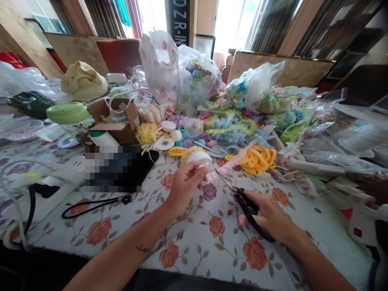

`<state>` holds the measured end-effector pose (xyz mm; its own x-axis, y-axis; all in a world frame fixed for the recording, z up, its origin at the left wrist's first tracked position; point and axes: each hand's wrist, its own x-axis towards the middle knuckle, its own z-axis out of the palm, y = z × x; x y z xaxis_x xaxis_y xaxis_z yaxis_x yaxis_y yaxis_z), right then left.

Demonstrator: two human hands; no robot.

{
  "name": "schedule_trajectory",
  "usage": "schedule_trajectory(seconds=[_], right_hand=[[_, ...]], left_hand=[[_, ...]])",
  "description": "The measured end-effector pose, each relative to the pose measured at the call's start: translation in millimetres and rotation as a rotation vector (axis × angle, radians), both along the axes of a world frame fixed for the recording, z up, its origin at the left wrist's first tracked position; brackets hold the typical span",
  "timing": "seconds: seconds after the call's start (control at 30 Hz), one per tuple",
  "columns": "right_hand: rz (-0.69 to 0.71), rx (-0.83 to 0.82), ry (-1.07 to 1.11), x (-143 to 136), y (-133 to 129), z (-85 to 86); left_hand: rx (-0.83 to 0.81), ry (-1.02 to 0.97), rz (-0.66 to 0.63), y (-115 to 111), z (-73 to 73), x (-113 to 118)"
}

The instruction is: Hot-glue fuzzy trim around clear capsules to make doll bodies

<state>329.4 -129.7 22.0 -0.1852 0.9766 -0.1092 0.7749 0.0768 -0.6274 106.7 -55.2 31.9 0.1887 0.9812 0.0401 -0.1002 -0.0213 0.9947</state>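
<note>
My left hand [190, 178] is closed in a pinch at the middle of the table, its fingertips on a pale pink strip [228, 165] that looks pleated. Right behind those fingers is a round white piece [200, 157] with yellow fuzzy trim; whether the fingers also grip it cannot be seen. Black-handled scissors [242, 197] are in my right hand [266, 214], fingers around the handles. Their blades look slightly parted and point up-left toward the strip. A bundle of thick yellow yarn [257, 159] lies beyond the scissors, at the strip's far end.
A phone [148, 165] with a black wrist loop lies left, near a power strip [39, 198] and cables. Behind stand a cardboard box [130, 115], a green-lidded jar [68, 113] and plastic bags [160, 68] of colourful trimmings. A glue gun [357, 206] is at the right edge.
</note>
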Motion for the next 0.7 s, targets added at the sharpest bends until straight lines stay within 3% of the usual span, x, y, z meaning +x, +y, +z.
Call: schedule_trajectory(seconds=[0.7], right_hand=[[-0.055, 0.033, -0.05, -3.4, -1.7, -4.2]], left_hand=[[-0.079, -0.011, -0.064, -1.0, 1.1, 0.3]])
